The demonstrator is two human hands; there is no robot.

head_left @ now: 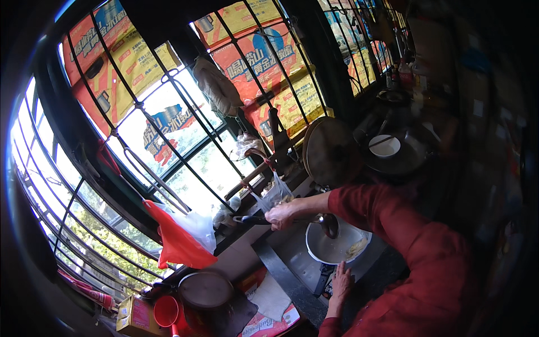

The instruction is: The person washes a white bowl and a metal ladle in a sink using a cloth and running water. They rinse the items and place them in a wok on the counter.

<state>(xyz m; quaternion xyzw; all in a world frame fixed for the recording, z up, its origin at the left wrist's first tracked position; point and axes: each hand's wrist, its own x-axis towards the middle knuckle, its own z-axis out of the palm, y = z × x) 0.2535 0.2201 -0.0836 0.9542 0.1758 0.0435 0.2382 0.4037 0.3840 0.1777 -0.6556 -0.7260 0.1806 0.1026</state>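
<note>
My right hand (280, 215) grips the dark handle of a ladle (331, 226), whose bowl hangs over a metal pot (322, 246). Beside that hand, a clear plastic bag (276, 194) with pale pieces inside hangs at the window ledge. Pale food lies at the right side inside the pot. My left hand (342, 283) has its fingers extended at the pot's near rim, to the right of the black pot handle (323, 279). Whether its fingertips touch the rim is hard to tell. The pot stands in a dark-edged metal recess (297, 252).
Barred windows rise ahead, with a red plastic bag (179, 240) hanging there. A round lid (326, 151) leans near a wok (402, 162) holding a white bowl (384, 146). At lower left are a red dipper (166, 311), a round dark lid (205, 290) and a yellow carton (137, 315).
</note>
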